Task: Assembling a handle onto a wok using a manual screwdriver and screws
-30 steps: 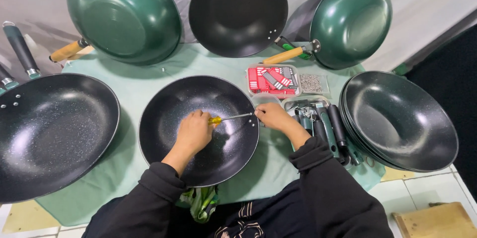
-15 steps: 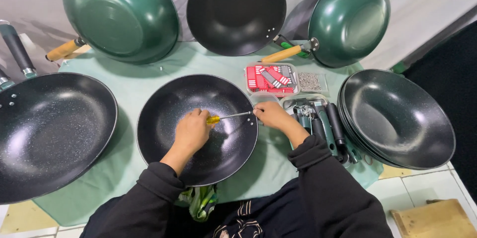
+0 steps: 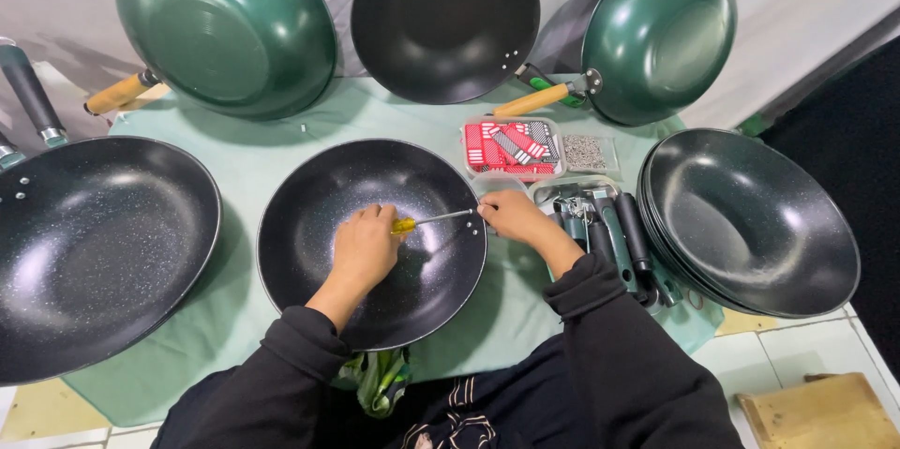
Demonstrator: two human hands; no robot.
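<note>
While the black pan [image 3: 319,224] sits on the pale green cloth [image 3: 281,135] before the person, the left hand [image 3: 364,247] is clenched round the yellow handle of a screwdriver [image 3: 433,219] inside the bowl. Its thin shaft runs rightward to the pan's rim, where the right hand [image 3: 511,217] pinches something at the tip; what, I cannot tell. Just beyond that hand lies a clear rectangular box of red and white packets [image 3: 512,146], with a small clear bag of grey bits [image 3: 588,153] beside it.
</note>
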